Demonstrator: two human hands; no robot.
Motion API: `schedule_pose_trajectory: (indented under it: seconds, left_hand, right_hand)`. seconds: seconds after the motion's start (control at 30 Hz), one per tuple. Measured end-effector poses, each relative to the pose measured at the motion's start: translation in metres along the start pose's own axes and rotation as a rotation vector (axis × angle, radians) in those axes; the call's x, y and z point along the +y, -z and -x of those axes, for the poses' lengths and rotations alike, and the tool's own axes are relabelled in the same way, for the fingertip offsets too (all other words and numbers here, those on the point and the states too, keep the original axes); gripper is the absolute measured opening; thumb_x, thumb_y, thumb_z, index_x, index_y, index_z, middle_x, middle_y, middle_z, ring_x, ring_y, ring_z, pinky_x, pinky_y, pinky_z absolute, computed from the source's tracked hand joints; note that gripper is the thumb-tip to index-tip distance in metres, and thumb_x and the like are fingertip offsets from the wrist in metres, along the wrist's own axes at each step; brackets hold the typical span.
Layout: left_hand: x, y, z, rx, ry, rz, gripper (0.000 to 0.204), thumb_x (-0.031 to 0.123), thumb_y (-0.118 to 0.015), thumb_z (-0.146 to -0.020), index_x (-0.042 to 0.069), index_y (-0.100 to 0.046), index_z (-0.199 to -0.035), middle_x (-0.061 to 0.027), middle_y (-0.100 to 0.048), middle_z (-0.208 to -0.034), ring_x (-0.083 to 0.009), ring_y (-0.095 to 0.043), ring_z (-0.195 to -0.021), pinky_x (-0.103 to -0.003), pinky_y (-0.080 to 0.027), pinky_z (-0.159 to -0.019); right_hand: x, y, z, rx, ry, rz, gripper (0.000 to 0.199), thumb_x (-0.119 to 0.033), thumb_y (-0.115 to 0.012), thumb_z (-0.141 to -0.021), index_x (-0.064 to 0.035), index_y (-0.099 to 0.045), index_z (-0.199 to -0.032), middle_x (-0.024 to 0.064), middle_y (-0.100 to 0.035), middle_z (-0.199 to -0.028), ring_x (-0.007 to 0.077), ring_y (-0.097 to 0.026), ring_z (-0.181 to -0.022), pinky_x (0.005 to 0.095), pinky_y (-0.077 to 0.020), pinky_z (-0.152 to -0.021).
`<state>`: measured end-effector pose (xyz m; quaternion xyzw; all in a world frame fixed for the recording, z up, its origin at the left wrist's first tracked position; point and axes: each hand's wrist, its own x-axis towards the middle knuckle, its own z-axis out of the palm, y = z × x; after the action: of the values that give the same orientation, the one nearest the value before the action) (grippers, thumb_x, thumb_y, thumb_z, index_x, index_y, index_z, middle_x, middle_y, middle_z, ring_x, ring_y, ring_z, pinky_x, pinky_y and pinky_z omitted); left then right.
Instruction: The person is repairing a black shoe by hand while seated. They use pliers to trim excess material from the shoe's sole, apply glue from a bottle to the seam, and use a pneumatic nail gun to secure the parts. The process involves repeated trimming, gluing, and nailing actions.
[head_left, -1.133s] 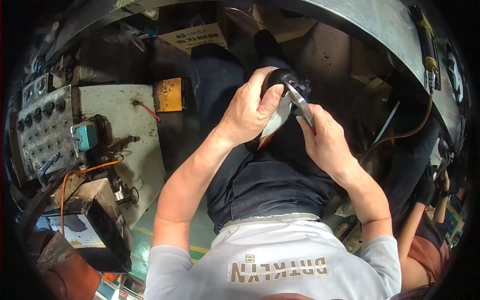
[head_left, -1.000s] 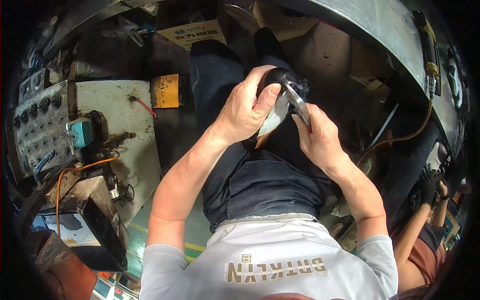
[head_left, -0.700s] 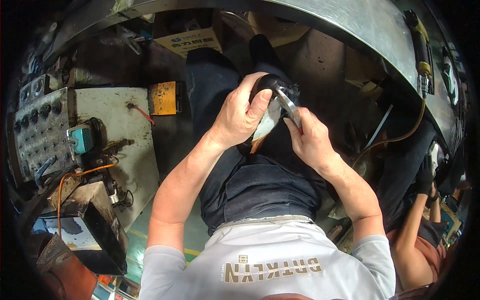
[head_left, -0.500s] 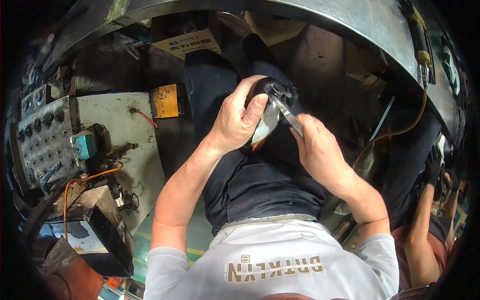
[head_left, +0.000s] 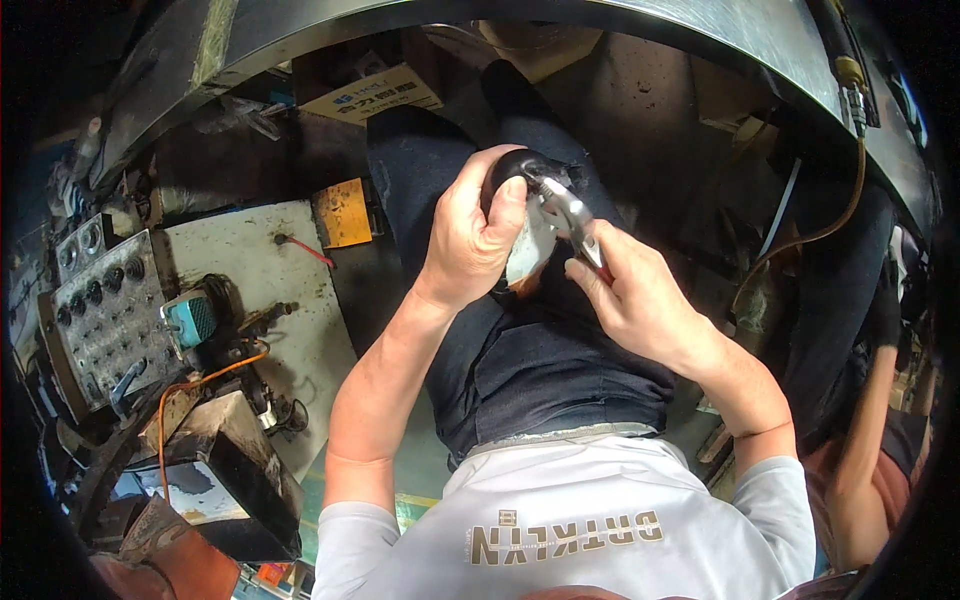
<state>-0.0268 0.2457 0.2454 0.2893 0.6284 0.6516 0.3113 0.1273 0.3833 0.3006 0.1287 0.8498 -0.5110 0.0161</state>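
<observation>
"Shoe, by the look of it, bottom up, held above the dark trousers, toe end pointing away. How far along?"

"Partway, I'd judge. Black covering goes round the toe end; that part looks done. Pale bottom lies bare through the middle, and the dark edge on the right, where the pliers reach in, looks unfinished. Near end partly hidden; can't count what remains there."

"Grips?"

"Left grip clamped round the shoe, thumb over its edge near the toe. Right grip closed on the pliers, a bit of red showing at the handle. Pliers' mouth is up by the black toe part; can't tell from here whether it bites."

"And the shoe's looks?"

"Glossy black at the toe, rounded. Bottom whitish with grey smudges, brownish patch toward the near end. Small bright flecks by the pliers, too blurred to sort. Can't tell whether it rests on the trousers."
</observation>
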Motion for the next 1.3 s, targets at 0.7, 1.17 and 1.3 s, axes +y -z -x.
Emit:
schedule_pose_trajectory:
  seconds: [0.7,1.17,1.3]
  left_hand:
    - [0.002,-0.001,0.002,0.037,-0.003,0.019,0.041,0.031,-0.059,-0.104,-0.004,-0.058,-0.124,-0.0065,-0.067,-0.099,-0.0113,-0.062,-0.092,-0.026,-0.051,-0.087]
    - [0.015,0.000,-0.014,-0.030,0.230,0.152,0.041,0.033,-0.062,-0.101,-0.005,-0.064,-0.115,-0.0076,-0.068,-0.099,-0.0115,-0.062,-0.092,-0.026,-0.050,-0.086]
    - [0.012,0.003,-0.011,-0.013,0.199,0.177,0.042,0.035,-0.063,-0.101,-0.004,-0.064,-0.116,-0.0076,-0.068,-0.099,-0.0113,-0.061,-0.091,-0.026,-0.050,-0.085]
  right_hand:
    - [0.001,-0.015,0.007,0.052,-0.038,0.348,0.024,0.006,-0.056,-0.088,0.0016,-0.047,-0.110,0.0230,-0.059,-0.094,0.0396,-0.062,-0.091,0.0468,-0.0523,-0.079]
    - [-0.005,-0.013,0.004,-0.056,-0.198,-0.383,0.020,-0.008,-0.058,-0.100,-0.0001,-0.052,-0.117,0.0166,-0.067,-0.092,0.0284,-0.070,-0.085,0.0383,-0.0545,-0.075]
    - [-0.023,-0.001,-0.003,-0.253,-0.484,-0.563,0.016,-0.010,-0.055,-0.102,0.0015,-0.051,-0.112,0.0171,-0.068,-0.087,0.0300,-0.071,-0.080,0.0397,-0.0552,-0.074]
